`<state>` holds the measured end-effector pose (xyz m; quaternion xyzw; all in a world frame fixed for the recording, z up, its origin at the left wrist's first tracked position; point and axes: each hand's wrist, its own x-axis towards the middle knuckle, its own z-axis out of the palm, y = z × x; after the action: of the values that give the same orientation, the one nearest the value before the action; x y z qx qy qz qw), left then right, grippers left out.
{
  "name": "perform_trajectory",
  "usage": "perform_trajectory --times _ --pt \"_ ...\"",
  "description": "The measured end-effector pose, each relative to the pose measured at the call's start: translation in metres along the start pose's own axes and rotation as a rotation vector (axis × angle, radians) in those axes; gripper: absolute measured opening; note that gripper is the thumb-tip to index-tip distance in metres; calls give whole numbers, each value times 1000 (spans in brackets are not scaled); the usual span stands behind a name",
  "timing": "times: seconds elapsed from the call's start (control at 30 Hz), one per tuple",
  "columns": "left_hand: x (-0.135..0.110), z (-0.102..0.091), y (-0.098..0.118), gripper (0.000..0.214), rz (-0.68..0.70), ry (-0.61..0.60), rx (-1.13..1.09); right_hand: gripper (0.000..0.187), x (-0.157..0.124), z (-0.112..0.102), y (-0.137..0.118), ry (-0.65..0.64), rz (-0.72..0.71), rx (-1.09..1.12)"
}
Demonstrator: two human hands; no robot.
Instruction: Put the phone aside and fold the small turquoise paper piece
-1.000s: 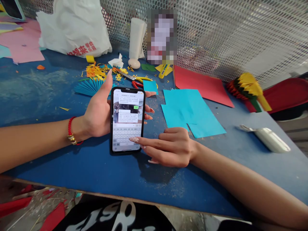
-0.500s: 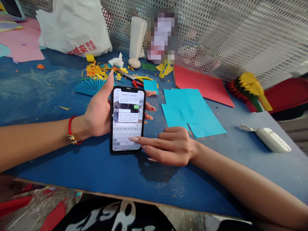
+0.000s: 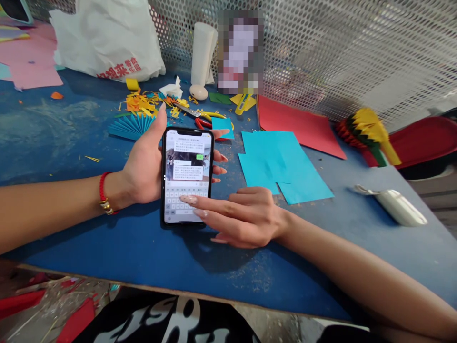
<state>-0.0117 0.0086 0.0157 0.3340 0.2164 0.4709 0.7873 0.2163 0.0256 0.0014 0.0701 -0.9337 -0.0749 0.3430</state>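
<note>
**Phone in left hand, right index finger on the keyboard**

Left hand [image 3: 143, 166]: fingers wrapped around a black-framed smartphone [image 3: 186, 176], thumb up along its left edge, fingertips [image 3: 222, 157] curling round the right edge. Firm grasp; the phone is tilted up off the blue table [image 3: 71, 138], lower end close to the surface. Screen lit: chat bubbles up top, keyboard on the lower half. Red cord bracelet with gold beads [image 3: 104, 193] on that wrist.

Right hand [image 3: 243, 216]: holds nothing. Index finger stretched out, its tip over the upper keyboard rows, middle finger extended just below it, the rest loosely curled under. Cannot tell whether the tip actually touches the glass. Heel of the hand sits right of the phone, low over the table.

Just beyond the right knuckles: cut cyan paper sheets [image 3: 282, 166], flat on the table. Past those, a red paper sheet [image 3: 296, 126] against the white perforated mesh screen [image 3: 339, 52].

Beyond the left fingertips: a small cyan paper square [image 3: 223, 126], scissors with yellow and red handles [image 3: 203, 119], a pleated blue paper fan [image 3: 132, 126] and a heap of yellow and orange paper scraps [image 3: 143, 102]. Farther back: a white paper roll standing upright [image 3: 203, 55] and a white plastic bag with red print [image 3: 110, 40].

Well right of the right hand: a folded yellow, green and red paper piece [image 3: 369, 131] and a white oblong object [image 3: 402, 207], type unclear.
</note>
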Motion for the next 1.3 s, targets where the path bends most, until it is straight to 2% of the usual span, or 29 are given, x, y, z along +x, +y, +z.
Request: perform_trajectory --times 0.2,0.4,0.73,0.87,1.03,1.3 --pt "0 0 -2 104 8 22 -51 49 13 3 -22 -144 94 50" --pt "1 1 -2 108 7 34 -45 57 12 2 -23 -191 137 44" --pt "0 -3 -3 105 11 -4 -43 59 11 4 -26 -136 185 -9" --pt "1 -2 -3 102 14 30 -33 47 10 4 -25 -103 98 20" --pt "0 4 -3 107 53 84 -34 51 12 3 -25 -143 97 2" --pt "-1 12 -3 117 13 108 37 55 11 4 -26 -162 137 -19"
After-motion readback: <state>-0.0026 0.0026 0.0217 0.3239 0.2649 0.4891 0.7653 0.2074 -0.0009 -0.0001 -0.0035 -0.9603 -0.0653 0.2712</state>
